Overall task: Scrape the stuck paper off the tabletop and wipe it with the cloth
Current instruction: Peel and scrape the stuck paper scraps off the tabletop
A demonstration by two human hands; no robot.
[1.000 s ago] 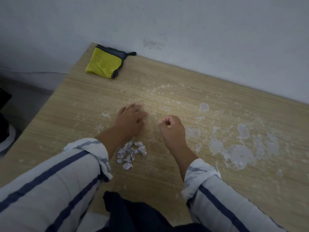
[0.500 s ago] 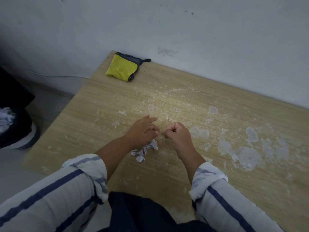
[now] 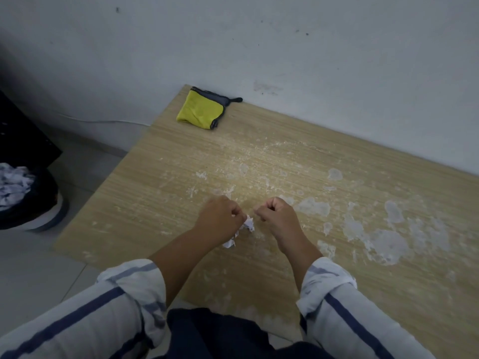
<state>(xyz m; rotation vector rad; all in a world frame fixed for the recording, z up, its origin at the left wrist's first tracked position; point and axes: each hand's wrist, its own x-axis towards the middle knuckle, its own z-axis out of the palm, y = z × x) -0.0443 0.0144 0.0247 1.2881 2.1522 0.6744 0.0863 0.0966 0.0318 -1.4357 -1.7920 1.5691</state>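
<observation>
A: Why are both hands bunched up mid-worktop (image 3: 155, 203)?
B: Gathering, I'd judge. The left hand (image 3: 220, 218) curls its fingers round the loose paper scraps (image 3: 248, 224). The right hand (image 3: 276, 216) is a closed fist with nothing visible inside.
A: And the cloth (image 3: 201, 112)?
B: Folded at the far-left corner, well apart. Stuck paper patches (image 3: 386, 244) whiten the right side. Both palms are hidden.

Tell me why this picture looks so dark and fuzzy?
Head view: the light is dim and bluish, with no glare on the tabletop; the yellow cloth shows bright; the left hand, the right hand and the paper scraps look slightly soft.
</observation>
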